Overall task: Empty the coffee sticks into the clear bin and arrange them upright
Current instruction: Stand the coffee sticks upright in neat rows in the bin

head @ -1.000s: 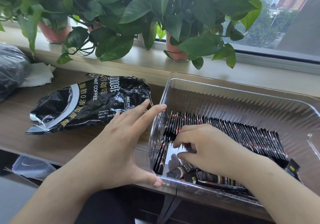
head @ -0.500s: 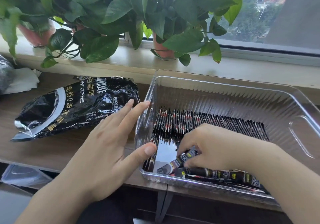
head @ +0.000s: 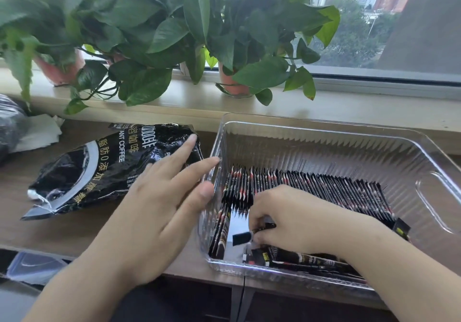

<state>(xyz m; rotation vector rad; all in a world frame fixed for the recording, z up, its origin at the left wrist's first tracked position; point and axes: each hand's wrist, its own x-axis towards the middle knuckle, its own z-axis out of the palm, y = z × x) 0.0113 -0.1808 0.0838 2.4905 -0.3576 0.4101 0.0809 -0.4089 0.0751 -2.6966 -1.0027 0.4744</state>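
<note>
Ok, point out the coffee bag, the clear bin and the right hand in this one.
coffee bag (head: 104, 169), head view, on its printed black front.
clear bin (head: 324, 147), head view, on its far wall.
right hand (head: 294, 218), head view, on the back of the hand.

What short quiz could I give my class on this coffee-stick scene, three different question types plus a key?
1. True or false: the right hand pinches a coffee stick inside the clear bin.
2. Where does the coffee bag lie? A in the bin; B on the table, left of the bin; C on the windowsill.
3. Fill in: the loose sticks at the bin's near edge lie ____, not upright.
Key: 1 true; 2 B; 3 flat.
</note>
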